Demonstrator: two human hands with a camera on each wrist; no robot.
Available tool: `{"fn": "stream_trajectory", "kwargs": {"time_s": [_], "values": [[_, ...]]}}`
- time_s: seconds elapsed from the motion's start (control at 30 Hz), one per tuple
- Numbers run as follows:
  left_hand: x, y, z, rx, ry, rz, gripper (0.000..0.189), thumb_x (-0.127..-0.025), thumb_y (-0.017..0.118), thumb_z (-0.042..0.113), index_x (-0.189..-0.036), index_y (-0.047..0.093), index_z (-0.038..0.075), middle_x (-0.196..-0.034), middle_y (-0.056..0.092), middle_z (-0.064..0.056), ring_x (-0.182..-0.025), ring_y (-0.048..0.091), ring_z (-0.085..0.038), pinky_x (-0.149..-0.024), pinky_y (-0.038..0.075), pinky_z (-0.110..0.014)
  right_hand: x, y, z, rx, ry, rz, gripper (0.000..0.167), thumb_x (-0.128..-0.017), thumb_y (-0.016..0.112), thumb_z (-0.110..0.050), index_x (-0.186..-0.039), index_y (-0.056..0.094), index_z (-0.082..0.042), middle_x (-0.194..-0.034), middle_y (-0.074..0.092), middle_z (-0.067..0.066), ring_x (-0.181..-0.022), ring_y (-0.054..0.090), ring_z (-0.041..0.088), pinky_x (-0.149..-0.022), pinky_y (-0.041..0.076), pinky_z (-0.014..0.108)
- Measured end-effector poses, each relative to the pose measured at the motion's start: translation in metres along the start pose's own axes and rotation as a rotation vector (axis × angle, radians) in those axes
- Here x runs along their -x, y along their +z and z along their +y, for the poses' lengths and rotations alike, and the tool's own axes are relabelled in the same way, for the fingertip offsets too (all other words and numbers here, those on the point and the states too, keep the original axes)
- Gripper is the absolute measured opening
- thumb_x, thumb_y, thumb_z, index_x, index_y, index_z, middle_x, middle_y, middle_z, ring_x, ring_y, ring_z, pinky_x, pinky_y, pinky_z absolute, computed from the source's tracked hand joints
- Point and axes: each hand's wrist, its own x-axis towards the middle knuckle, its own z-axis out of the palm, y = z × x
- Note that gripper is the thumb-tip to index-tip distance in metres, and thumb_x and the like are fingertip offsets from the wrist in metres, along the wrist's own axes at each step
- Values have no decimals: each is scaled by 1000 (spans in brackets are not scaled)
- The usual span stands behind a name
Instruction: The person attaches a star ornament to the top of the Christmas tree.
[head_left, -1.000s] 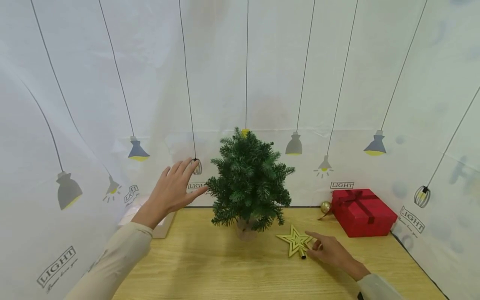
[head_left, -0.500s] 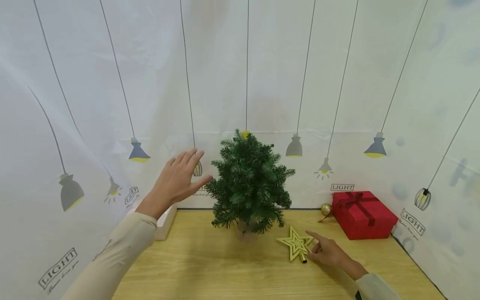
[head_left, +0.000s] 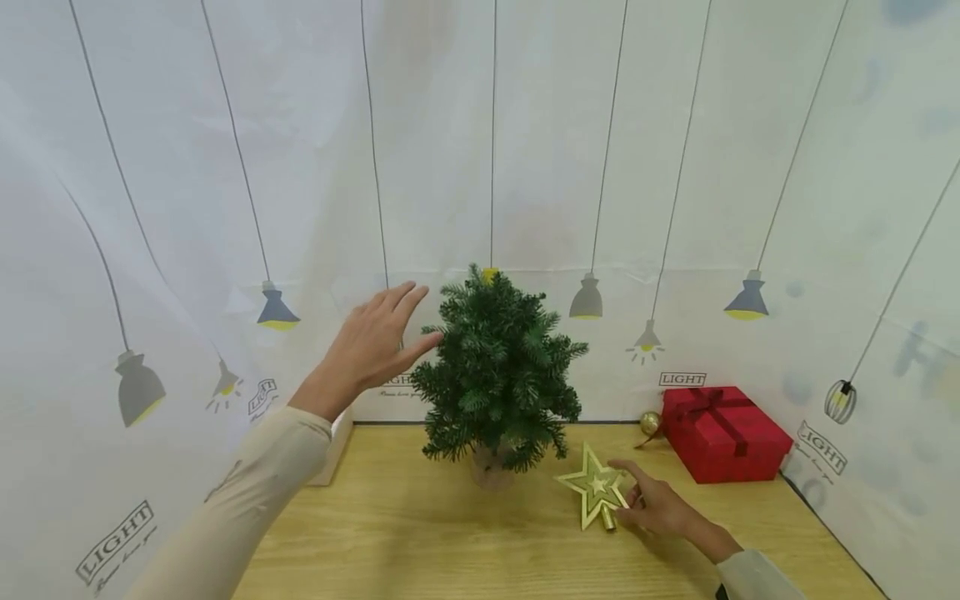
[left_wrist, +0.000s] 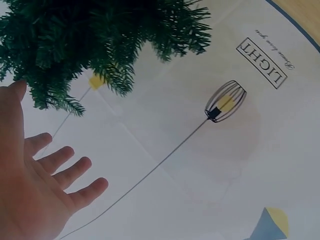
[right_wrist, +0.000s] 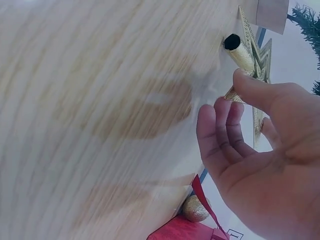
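Note:
A small green artificial Christmas tree (head_left: 498, 367) stands on the wooden table in a pale base (head_left: 491, 468). My left hand (head_left: 375, 337) is raised at the tree's left side, fingers spread, thumb by the upper branches; the left wrist view shows the palm (left_wrist: 30, 200) holding nothing. To the right of the tree, my right hand (head_left: 660, 504) pinches a gold star tree topper (head_left: 596, 487) by its right points. In the right wrist view the star's hollow tube (right_wrist: 239, 50) points toward the camera, and part of the star is hidden behind the hand (right_wrist: 275, 150).
A red gift box (head_left: 727, 433) with a dark red ribbon sits at the back right, a gold ball ornament (head_left: 650, 423) beside it. A pale box (head_left: 333, 454) is partly hidden behind the left forearm. A white wall sheet (head_left: 675, 167) printed with lamps encloses the table (head_left: 420, 533).
My left hand has moved right and up, closer to the tree. The right hand's fingers have closed on the star, which now tilts up off the table instead of lying flat.

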Motion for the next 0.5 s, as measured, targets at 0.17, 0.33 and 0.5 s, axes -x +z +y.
{"fn": "stream_trajectory", "kwargs": {"time_s": [0.17,0.33,0.5], "values": [[-10,-2,9,43,8,-12,80,-104,51,60,-163,33,10,-167,33,-15,-149,37,-39,-116,38,-61,4,0,-4,10,2,16,68,-91,79,-4,-145,39,2,-88,62,9,-75,65,11,-61,52,23],[-19,-5,20,94,19,-25,80,-103,53,60,-164,32,12,-168,31,-13,-151,34,-37,-115,39,-61,5,-1,-6,-8,7,38,66,-90,79,-1,-144,41,2,-91,64,14,-74,68,16,-63,55,24],[-30,-4,29,175,14,-48,83,-102,54,63,-165,30,15,-170,28,-8,-154,30,-34,-116,39,-60,6,-2,-8,-46,-19,56,61,-92,76,4,-143,41,4,-91,67,16,-71,73,26,-59,58,27]]}}
